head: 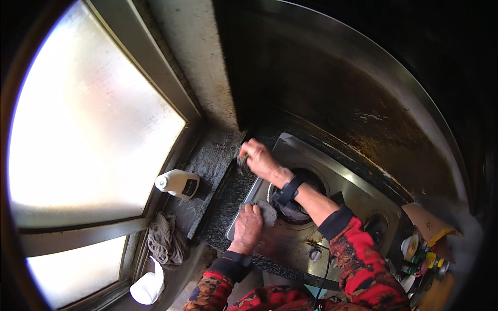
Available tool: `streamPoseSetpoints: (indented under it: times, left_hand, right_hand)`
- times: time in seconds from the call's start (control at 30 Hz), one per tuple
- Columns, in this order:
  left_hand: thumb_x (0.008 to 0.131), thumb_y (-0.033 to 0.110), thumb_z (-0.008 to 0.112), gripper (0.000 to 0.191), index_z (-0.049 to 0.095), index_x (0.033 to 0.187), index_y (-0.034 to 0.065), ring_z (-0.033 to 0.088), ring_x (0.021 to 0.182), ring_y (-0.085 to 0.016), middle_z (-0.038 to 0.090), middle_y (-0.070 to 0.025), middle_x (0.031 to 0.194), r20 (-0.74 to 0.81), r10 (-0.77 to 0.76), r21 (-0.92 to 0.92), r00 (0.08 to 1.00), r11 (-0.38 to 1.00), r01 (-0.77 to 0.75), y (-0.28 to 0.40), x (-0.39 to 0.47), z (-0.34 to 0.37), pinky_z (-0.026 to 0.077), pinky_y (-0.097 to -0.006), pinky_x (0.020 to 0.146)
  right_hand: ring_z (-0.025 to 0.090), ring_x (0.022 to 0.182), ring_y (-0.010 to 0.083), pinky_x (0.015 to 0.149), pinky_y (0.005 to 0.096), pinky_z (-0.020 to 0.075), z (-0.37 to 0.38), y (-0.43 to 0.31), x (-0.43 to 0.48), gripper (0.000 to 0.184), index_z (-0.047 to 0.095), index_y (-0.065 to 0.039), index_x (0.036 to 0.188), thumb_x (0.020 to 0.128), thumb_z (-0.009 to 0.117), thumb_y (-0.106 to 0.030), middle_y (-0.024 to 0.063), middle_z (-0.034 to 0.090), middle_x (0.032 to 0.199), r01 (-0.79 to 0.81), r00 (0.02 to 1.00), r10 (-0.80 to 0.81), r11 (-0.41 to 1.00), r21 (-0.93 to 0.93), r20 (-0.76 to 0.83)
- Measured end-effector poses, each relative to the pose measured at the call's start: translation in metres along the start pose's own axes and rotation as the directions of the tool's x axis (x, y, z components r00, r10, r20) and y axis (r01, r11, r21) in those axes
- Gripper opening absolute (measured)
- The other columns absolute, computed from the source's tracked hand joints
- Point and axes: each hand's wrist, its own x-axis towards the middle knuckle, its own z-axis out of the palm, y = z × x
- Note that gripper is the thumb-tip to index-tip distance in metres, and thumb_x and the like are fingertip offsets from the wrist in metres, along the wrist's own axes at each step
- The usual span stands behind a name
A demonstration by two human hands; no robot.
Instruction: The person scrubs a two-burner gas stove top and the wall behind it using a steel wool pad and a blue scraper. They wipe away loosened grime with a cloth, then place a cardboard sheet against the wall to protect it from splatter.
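Observation:
My left hand (248, 228) presses a grey scrubbing pad (269, 214) onto the left edge of a stainless steel gas cooktop (284, 241). My right hand (260, 158) reaches past the cooktop's far left corner and is blurred. Its fingers are closed on a wiry scourer (242, 161), partly hidden, against the dark speckled stone counter (249, 180). Below my right wrist, which wears a black band (290, 191), lies the dark left burner (297, 215), partly covered by the forearm. Brown grime marks the steel around it.
On the stone ledge left of the counter stands a white bottle (179, 184) with a dark label. A crumpled grey rag (166, 239) and a white container (146, 288) are near the window (93, 116). Jars and packets (424, 260) crowd the right. A stained wall panel (330, 89) rises behind.

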Motion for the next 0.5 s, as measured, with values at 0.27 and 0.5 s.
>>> streamPoseSetpoints:
  times: [0.27,0.5]
  left_hand:
    - [0.084,0.007,0.054,0.016,0.054,0.098,-0.0004,0.063,0.087,-0.031,0.057,-0.018,0.096,-0.029,-0.001,-0.004,1.0,1.0,0.001,0.0,-0.001,0.003,0.056,-0.0395,0.071]
    - [0.085,0.009,0.053,0.015,0.055,0.098,-0.0001,0.063,0.087,-0.031,0.057,-0.0177,0.094,-0.093,-0.017,-0.076,0.996,0.997,0.01,0.001,0.001,0.007,0.055,-0.039,0.071]
  right_hand:
    - [0.057,0.087,0.0374,0.075,0.0478,0.0496,0.022,0.002,0.022,0.013,0.059,-0.004,0.089,0.081,0.052,0.004,0.0139,0.055,0.097,0.027,0.99,-0.071,0.942,-0.334,-0.121]
    - [0.06,0.089,0.0348,0.075,0.0448,0.0535,0.042,-0.037,-0.011,0.016,0.062,-0.003,0.09,0.079,0.056,0.006,0.0145,0.056,0.098,0.211,0.975,-0.18,0.934,-0.29,0.131]
